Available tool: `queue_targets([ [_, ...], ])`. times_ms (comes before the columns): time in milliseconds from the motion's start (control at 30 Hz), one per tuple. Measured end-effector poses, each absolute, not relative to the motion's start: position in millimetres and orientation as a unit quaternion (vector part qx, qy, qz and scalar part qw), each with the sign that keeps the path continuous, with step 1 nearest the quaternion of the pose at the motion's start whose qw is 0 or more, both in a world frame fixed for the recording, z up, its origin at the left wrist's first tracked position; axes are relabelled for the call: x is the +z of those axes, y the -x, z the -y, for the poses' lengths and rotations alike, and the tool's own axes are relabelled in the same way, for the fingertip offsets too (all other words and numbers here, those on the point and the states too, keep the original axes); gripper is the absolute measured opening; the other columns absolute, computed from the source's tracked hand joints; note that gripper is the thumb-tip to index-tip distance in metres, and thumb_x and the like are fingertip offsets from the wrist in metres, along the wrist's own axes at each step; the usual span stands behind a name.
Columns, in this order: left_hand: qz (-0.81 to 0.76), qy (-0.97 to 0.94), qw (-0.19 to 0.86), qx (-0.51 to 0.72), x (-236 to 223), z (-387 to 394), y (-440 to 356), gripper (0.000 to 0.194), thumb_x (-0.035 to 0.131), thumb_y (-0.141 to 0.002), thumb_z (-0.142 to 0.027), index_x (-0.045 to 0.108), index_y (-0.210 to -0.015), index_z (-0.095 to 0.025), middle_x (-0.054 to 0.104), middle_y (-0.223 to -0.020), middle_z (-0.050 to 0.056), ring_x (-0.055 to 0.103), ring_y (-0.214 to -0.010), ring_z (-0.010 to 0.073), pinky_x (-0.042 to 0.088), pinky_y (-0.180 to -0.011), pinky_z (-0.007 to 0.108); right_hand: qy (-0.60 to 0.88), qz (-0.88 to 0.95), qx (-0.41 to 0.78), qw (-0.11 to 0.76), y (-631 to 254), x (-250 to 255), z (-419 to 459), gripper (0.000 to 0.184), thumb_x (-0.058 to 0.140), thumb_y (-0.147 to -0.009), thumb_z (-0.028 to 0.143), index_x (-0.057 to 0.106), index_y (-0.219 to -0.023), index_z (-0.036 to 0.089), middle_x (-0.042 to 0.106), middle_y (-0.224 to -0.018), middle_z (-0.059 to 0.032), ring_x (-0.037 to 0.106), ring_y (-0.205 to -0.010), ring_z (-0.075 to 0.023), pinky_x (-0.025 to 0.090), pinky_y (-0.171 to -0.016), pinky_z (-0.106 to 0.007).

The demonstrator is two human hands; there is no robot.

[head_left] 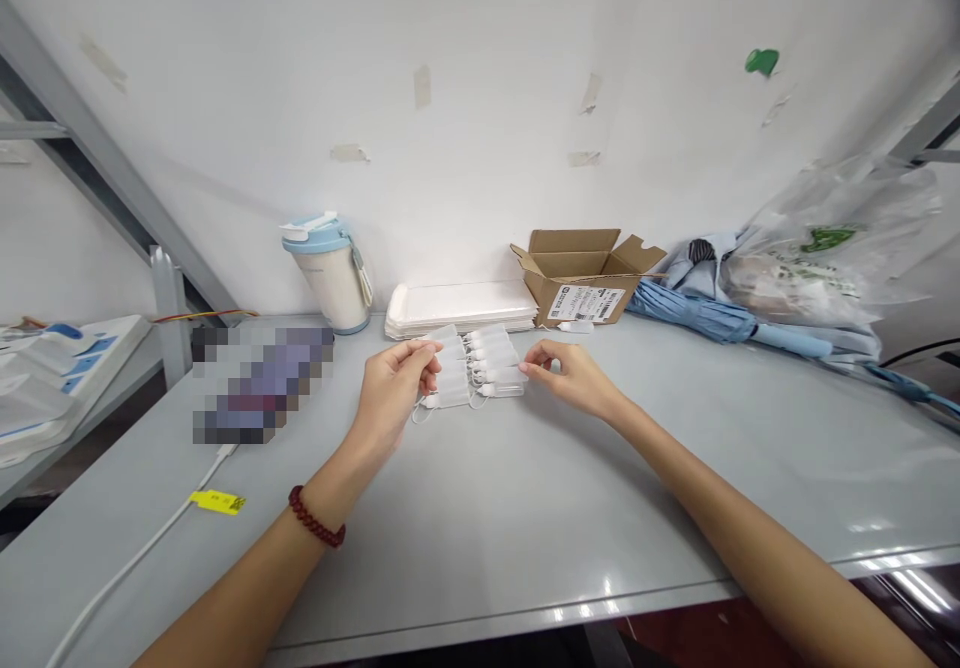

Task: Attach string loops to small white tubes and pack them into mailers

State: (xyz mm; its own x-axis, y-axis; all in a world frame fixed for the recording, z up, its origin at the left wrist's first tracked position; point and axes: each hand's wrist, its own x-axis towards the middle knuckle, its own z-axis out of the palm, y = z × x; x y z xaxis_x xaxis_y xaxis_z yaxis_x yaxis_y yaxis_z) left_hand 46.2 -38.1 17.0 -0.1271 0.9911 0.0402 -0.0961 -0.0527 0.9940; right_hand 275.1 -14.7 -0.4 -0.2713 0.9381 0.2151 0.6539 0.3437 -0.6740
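A row of several small white plastic pieces (480,368) with thin cords lies on the grey table (525,508), in the middle. My left hand (394,388) is closed in a pinch on the left ends of the pieces, thumb and fingers pressed against them. At the right end of the row, my right hand (574,373) has its fingertips pinched on the nearest piece. A dark red bead bracelet (316,518) sits on my left wrist.
Behind the pieces are a stack of white trays (457,308), an open cardboard box (585,278) and a blue-lidded cup (330,273). A folded blue umbrella (720,318) and plastic bag (825,248) lie right. A white cable with yellow tag (217,501) runs left.
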Motion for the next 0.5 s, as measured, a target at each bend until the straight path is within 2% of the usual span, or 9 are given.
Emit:
queue_targets([
  [267, -0.497, -0.455, 0.479, 0.563, 15.6, 38.1, -46.2, 0.017, 0.062, -0.070, -0.028, 0.065, -0.075, -0.012, 0.053, -0.061, -0.002, 0.046, -0.049, 0.0070, 0.035, -0.047, 0.020, 0.530, 0.709, 0.352, 0.304, -273.7, 0.2, 14.3, 0.021, 0.060, -0.071, 0.036, 0.059, -0.075, 0.016, 0.064, -0.073, -0.0035, 0.057, -0.070, -0.0168, 0.041, -0.062, -0.028],
  [500, -0.491, -0.457, 0.481, 0.564, 16.3, 38.3, -45.6, 0.017, 0.063, -0.069, -0.028, 0.065, -0.074, -0.013, 0.053, -0.060, -0.002, 0.045, -0.048, 0.0070, 0.035, -0.046, 0.021, 0.519, 0.696, 0.377, 0.323, -275.7, -0.4, 12.3, 0.018, 0.062, -0.067, 0.031, 0.058, -0.076, 0.016, 0.059, -0.074, -0.0008, 0.052, -0.071, -0.0146, 0.040, -0.065, -0.028],
])
